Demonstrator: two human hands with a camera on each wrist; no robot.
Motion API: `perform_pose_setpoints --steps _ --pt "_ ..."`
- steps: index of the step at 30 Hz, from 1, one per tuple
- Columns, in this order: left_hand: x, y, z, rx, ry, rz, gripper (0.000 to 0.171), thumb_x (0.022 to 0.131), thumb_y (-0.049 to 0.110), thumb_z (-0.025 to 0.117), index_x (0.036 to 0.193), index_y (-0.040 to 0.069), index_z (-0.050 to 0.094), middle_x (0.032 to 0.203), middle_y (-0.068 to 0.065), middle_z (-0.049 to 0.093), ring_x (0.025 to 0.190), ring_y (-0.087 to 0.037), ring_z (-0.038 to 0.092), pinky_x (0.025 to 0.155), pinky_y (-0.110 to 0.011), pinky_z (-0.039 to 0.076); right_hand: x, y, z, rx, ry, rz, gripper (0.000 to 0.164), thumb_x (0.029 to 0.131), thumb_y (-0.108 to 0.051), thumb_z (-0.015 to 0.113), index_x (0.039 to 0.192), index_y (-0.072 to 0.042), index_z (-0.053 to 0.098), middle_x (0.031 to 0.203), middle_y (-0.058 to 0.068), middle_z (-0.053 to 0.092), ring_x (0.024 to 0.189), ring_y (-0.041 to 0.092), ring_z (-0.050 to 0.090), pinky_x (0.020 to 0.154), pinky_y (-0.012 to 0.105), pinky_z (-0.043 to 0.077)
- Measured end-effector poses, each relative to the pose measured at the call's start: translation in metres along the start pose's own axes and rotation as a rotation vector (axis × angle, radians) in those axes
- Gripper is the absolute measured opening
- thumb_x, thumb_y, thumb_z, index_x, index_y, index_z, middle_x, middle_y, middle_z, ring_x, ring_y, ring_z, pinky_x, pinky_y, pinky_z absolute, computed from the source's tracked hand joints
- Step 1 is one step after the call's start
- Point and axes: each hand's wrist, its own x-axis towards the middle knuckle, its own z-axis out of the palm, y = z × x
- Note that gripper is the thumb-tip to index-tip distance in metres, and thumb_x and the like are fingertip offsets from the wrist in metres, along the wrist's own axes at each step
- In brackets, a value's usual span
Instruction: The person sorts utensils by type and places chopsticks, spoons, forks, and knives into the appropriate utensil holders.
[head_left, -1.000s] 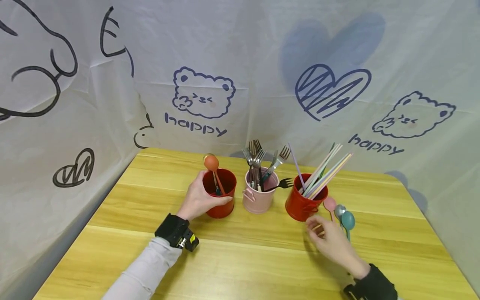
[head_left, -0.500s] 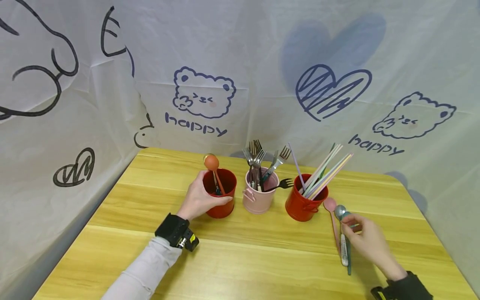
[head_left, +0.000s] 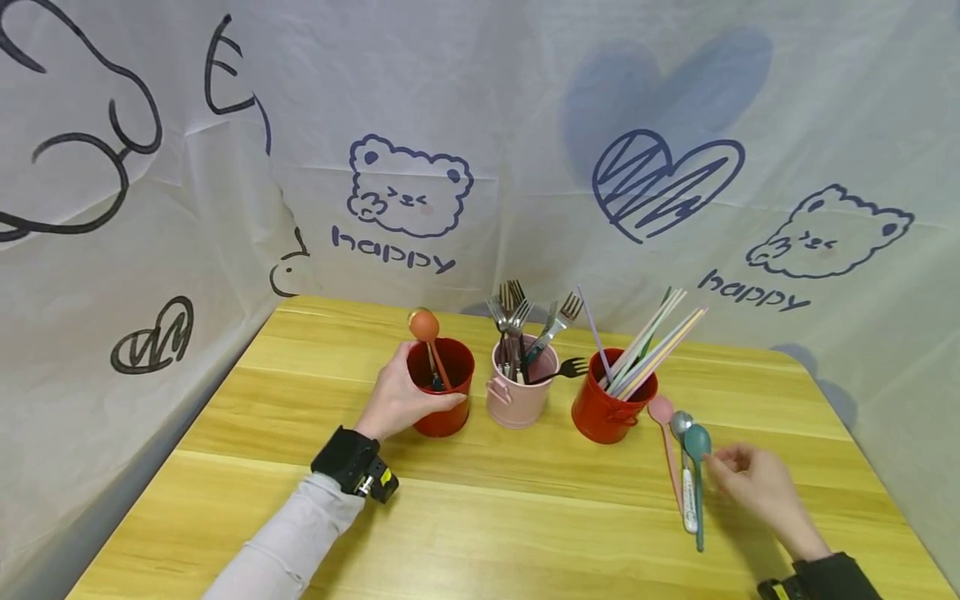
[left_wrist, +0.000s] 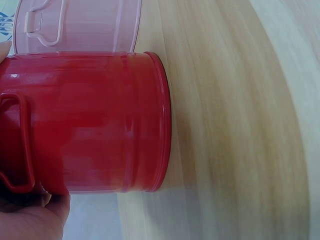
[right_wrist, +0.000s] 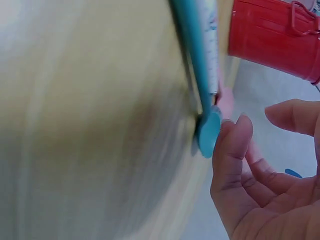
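My left hand (head_left: pixel 397 402) grips the left red bucket (head_left: pixel 450 418) round its side, thumb across the front. An orange spoon (head_left: pixel 424 327) and another spoon, partly hidden, lean in that bucket; the left wrist view shows the bucket's red wall (left_wrist: pixel 95 120) upright on the table. To the right, a teal spoon (head_left: pixel 697 443), a metal spoon with a white patterned handle (head_left: pixel 688 500) and a pink spoon (head_left: pixel 662 412) lie side by side. Beside the teal spoon's bowl (right_wrist: pixel 209 132) is my right hand (head_left: pixel 761 492), its thumb and fingers apart with nothing between them.
A pink bucket (head_left: pixel 517 407) with several forks (head_left: pixel 513 321) stands close to the left bucket. Another red bucket (head_left: pixel 607 421) holds several pastel straws (head_left: pixel 652 350), just left of the spoons. Cloth walls (head_left: pixel 525 100) bound the wooden table (head_left: pixel 525 517).
My right hand has moved right from the straw bucket, over the spoons, to the teal spoon's right side. The spoons lie in place. My left hand keeps its hold on the left red bucket.
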Motion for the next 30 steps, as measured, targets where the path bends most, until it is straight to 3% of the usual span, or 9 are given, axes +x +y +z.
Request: perform_pose_setpoints --steps 7,15,21,30 --pt "0.0 0.0 0.0 -0.005 -0.002 0.005 0.084 0.059 0.035 0.088 0.125 0.009 0.043 0.118 -0.006 0.056 0.107 -0.024 0.055 0.09 -0.044 0.048 0.001 0.005 0.006 -0.009 -0.1 0.071 0.055 0.091 -0.045 0.057 0.104 0.008 0.06 0.076 0.008 0.063 0.063 0.018 0.061 0.055 0.03 0.048" --pt "0.0 -0.002 0.0 -0.019 0.004 0.01 0.083 0.059 0.033 0.089 0.124 0.008 0.043 0.118 -0.007 0.057 0.107 -0.024 0.055 0.091 -0.044 0.047 0.006 0.005 0.016 -0.033 -0.148 0.106 0.05 0.089 -0.049 0.059 0.09 0.001 0.062 0.069 0.004 0.059 0.061 0.016 0.056 0.054 0.03 0.046" --pt "0.0 -0.002 0.0 -0.011 0.006 0.008 0.082 0.06 0.031 0.088 0.124 0.009 0.043 0.118 -0.006 0.056 0.107 -0.023 0.054 0.091 -0.043 0.047 0.015 0.007 0.017 -0.039 -0.157 0.078 0.047 0.089 -0.047 0.059 0.082 -0.001 0.06 0.064 0.004 0.055 0.056 0.016 0.053 0.052 0.03 0.044" --pt "0.0 0.0 0.0 -0.01 0.003 0.007 0.082 0.06 0.031 0.088 0.125 0.009 0.042 0.119 -0.006 0.056 0.108 -0.023 0.054 0.092 -0.043 0.047 0.022 0.008 0.02 0.002 -0.189 0.109 0.039 0.091 -0.038 0.06 0.079 -0.001 0.061 0.061 0.002 0.053 0.055 0.014 0.053 0.051 0.028 0.045"
